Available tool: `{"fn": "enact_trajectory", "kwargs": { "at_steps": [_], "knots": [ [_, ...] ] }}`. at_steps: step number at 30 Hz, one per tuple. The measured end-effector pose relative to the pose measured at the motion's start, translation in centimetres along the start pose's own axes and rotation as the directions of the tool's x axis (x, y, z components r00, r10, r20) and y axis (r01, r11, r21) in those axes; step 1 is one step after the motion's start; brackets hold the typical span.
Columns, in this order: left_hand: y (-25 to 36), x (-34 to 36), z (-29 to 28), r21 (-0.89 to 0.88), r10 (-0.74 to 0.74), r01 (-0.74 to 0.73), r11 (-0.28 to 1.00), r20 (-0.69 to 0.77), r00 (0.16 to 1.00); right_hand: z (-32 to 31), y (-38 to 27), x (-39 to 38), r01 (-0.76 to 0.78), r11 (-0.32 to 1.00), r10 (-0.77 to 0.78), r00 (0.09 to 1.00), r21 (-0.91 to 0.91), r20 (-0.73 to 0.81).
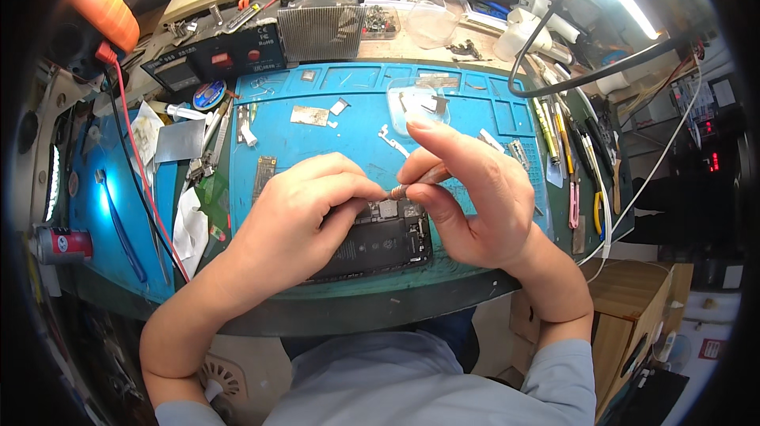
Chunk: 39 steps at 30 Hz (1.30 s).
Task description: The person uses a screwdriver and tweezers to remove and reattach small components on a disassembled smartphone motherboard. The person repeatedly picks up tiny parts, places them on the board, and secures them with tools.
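My right hand (491, 196) pinches a slim small screwdriver (432, 175) with a copper-brown handle and a ribbed metal collar. The fingers of my left hand (289, 208) are closed together at its tip; whatever they hold there is too small to make out. Below both hands lies an opened phone (384, 245), its black battery and inner parts exposed. My left hand hides part of the phone. Under it spreads a blue silicone work mat (301, 145).
A clear plastic dish (417, 101) with small parts sits beyond my right hand. Metal plates (309, 115) and a circuit board strip (265, 176) lie on the mat. Tweezers and pen-like tools (564, 137) line the right side. A black power unit (218, 58) stands behind, cables at left.
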State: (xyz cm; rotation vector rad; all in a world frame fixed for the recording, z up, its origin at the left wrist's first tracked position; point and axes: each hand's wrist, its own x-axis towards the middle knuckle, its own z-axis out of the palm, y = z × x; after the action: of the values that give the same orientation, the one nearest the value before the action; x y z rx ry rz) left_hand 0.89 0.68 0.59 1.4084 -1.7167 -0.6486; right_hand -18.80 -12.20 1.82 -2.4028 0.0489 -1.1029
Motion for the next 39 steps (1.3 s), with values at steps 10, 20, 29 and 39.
{"fn": "enact_trajectory", "kwargs": {
  "at_steps": [10, 20, 29, 39],
  "knots": [
    [-0.2, -0.2, 0.0, 0.041, 0.026, -0.026, 0.999, -0.002, 1.000, 0.1, 0.1, 0.3, 0.034, 0.998, -0.029, 0.996, -0.055, 0.081],
    [-0.4, -0.2, -0.1, 0.062, 0.020, -0.020, 0.998, 0.008, 1.000, -0.2, -0.3, 0.5, 0.013, 0.996, -0.001, 0.993, -0.092, 0.120],
    [-0.5, -0.1, 0.4, 0.075, 0.074, -0.070, 0.995, -0.051, 0.996, 0.1, -0.1, 0.7, 0.052, 0.995, -0.042, 0.993, -0.089, 0.115],
    [-0.4, 0.1, 0.8, 0.169, 0.088, -0.073, 0.983, -0.083, 0.993, -0.3, -0.1, 1.2, 0.094, 0.993, -0.085, 0.988, -0.073, 0.128]
  ]
}}
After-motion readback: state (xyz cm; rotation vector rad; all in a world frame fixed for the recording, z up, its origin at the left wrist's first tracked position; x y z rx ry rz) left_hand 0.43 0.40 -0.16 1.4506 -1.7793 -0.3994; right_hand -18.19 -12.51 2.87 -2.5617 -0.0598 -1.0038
